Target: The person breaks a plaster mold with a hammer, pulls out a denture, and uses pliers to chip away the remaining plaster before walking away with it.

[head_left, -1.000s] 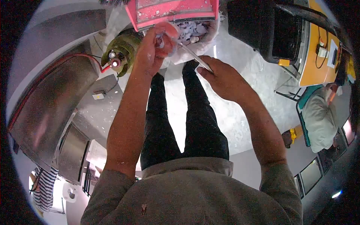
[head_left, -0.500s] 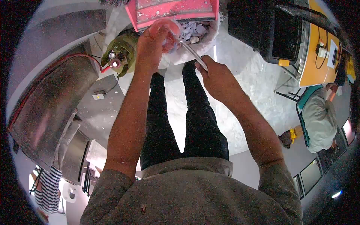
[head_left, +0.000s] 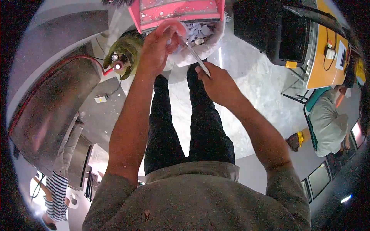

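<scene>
My left hand is closed round a pinkish see-through plastic cup, tipped over a bin lined with a white bag. A slim, spoon-like metal utensil is gripped near its lower end by my right hand. Its far end reaches to the cup, where its shape is blurred. In the bin lie crumpled pale paper scraps. Just behind the cup, a dirty pink dustpan rests across the bin's far side.
A green gas cylinder with a red hose stands left of the bin. To the right are a black chair or case and a wooden table. A seated person is at right; someone in stripes is at lower left.
My right hand and the utensil have shifted slightly down and left. The cup has tilted a little. At lower left the person in stripes has moved.
</scene>
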### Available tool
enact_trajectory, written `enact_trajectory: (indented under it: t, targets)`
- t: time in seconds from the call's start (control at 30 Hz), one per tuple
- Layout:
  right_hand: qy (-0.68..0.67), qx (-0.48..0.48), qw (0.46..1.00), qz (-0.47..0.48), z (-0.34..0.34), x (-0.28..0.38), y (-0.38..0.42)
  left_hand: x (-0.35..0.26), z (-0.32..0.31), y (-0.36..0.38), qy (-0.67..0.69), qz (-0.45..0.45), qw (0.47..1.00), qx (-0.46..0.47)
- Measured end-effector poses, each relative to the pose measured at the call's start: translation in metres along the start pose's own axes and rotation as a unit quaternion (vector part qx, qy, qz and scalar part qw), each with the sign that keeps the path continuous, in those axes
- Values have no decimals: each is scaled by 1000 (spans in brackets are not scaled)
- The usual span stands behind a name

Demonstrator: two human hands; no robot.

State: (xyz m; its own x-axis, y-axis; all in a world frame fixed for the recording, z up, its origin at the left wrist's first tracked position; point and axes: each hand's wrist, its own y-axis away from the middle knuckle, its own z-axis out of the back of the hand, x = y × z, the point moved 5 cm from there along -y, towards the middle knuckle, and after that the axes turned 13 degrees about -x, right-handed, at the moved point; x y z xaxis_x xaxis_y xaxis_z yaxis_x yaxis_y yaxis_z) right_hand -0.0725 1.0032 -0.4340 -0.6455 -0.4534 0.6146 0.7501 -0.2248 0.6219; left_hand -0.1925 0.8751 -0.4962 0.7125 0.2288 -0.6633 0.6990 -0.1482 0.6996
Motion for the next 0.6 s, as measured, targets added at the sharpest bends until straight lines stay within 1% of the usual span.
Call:
enact_trajectory:
  t: [0.03, 0.07, 0.1, 0.13, 0.17, 0.2, 0.23, 0.27, 0.33, 0.37, 0.4, 0.43, 0.47, 0.53, 0.57, 0.6]
  targets:
    - [41, -38, 998, -3, 1, 0, -2, 2, 2, -2, 0, -1, 1000, 0]
    - [41, -38, 998, -1, 1, 5, -3, -1, 1, -3, -52, -39, 998, 15]
    - [75, -25, 996, -39, 2, 7, -3, -4, 1, -3, -105, -76, 991, 29]
    - [109, -12, 991, -79, 2, 6, -1, -4, 4, -1, -106, -75, 991, 27]
    - [109, -11, 991, -79, 0, 5, 0, -6, 4, 1, -126, -81, 989, 21]
    - [90, -30, 994, -51, -1, 5, 0, -7, 2, 2, -144, -88, 986, 15]
    - [71, -48, 996, -22, -2, 4, 1, -6, 1, 4, -144, -86, 986, 17]
    - [70, -48, 996, -23, -5, 1, 2, -7, 1, 6, -127, -87, 988, 12]
    - [17, -76, 996, 33, -7, 3, 1, -8, 1, 11, -111, -91, 990, 5]
    - [17, -76, 996, 33, -7, 4, -1, -6, -2, 17, -8, -42, 999, -21]
    - [-18, -49, 998, 23, -8, 5, -3, -2, -3, 21, 96, 8, 994, -46]
    - [-52, -24, 998, 14, -8, 7, -6, 1, 2, 16, 96, 8, 994, -44]
    - [-52, -26, 998, 14, -1, 11, -8, 9, 12, 9, 109, 22, 993, -31]
    - [-60, 122, 988, -68, 3, 8, -5, 17, 21, 4, 121, 38, 992, -22]
    - [-89, 196, 970, -111, 6, -3, -3, 18, 24, 4, 145, 38, 988, -36]
    - [-134, 220, 959, -121, 8, -10, -2, 16, 27, 3, 170, 36, 984, -49]
